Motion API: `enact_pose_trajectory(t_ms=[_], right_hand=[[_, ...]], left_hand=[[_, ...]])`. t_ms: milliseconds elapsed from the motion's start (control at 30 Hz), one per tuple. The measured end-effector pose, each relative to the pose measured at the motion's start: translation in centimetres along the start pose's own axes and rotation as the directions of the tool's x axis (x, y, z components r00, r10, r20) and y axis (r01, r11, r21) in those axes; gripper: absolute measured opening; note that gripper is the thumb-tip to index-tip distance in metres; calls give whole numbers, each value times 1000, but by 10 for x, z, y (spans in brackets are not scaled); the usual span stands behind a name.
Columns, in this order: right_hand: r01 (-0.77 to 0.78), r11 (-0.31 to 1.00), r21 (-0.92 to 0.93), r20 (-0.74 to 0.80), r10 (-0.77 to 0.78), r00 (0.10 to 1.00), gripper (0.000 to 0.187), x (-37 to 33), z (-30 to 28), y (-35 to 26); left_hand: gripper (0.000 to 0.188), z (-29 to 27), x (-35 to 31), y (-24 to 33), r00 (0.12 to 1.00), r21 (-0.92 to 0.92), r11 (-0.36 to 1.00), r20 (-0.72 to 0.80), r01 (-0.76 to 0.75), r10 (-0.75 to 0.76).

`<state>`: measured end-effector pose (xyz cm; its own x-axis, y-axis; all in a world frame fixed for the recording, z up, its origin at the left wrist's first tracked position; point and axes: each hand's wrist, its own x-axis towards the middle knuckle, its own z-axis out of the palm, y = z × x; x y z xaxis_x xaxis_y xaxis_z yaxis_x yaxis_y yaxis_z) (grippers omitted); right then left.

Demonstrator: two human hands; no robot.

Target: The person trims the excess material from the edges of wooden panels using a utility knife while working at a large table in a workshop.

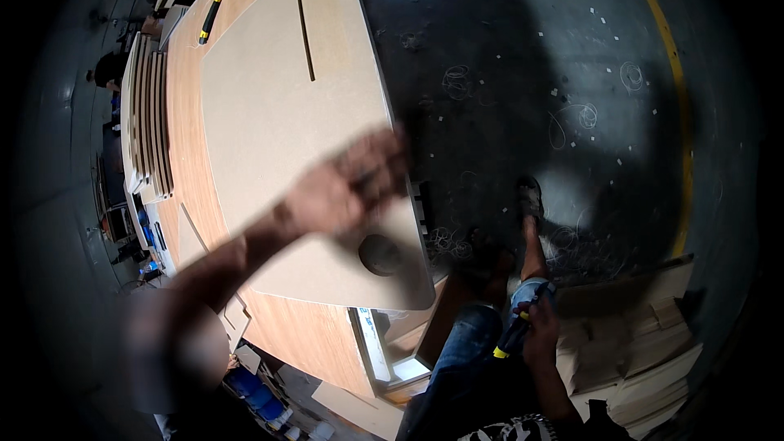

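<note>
Left hand (347,184) is blurred, raised over the pale board (278,106), near that board's lower right edge. Fingers look spread, grip released, nothing in it; can't tell if it touches the board.

Pale board lies flat on the wood-grain tabletop (184,73). A narrow slot (306,33) is cut in the board's far end and a round hole (380,254) sits by its near right corner, just below the left hand.

Right hand (541,331) is well right of the board, down by the person's knee, grip clenched on a dark tool with a yellow tip (510,339).

Left of the board: a stack of cut panels on edge (147,114). Beyond the board's far left corner: a black-and-yellow utility knife (210,18) on the tabletop.

Right of the board: dark concrete floor (506,73) with a yellow line (674,73). A pile of board offcuts (645,359) lies beyond the right hand.
</note>
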<state>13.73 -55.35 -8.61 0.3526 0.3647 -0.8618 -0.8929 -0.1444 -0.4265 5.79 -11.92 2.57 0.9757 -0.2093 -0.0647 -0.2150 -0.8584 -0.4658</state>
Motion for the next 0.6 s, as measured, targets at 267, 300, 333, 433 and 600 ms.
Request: enact_pose_trajectory(t_ms=[267,300,333,433,600], right_hand=[[-96,984,148,191,67,979,24,2,8,-12],[-77,995,71,285,53,957,24,-6,28,-21],[-52,999,-3,378,50,924,24,-12,50,-27],[72,997,-10,554,-55,831,19,-19,125,-42],[690,589,-420,707,-265,656,5,51,227,-113]], left_hand=[[30,-81,-87,72,899,-734,561,437,383,-41],[26,-61,-122,66,769,-816,-44,560,576,-308],[31,-40,-134,40,536,-801,-263,566,538,-627],[54,19,-280,28,-97,-305,-193,303,933,-948],[61,33,-298,95,-378,-93,-416,278,905,-883]])
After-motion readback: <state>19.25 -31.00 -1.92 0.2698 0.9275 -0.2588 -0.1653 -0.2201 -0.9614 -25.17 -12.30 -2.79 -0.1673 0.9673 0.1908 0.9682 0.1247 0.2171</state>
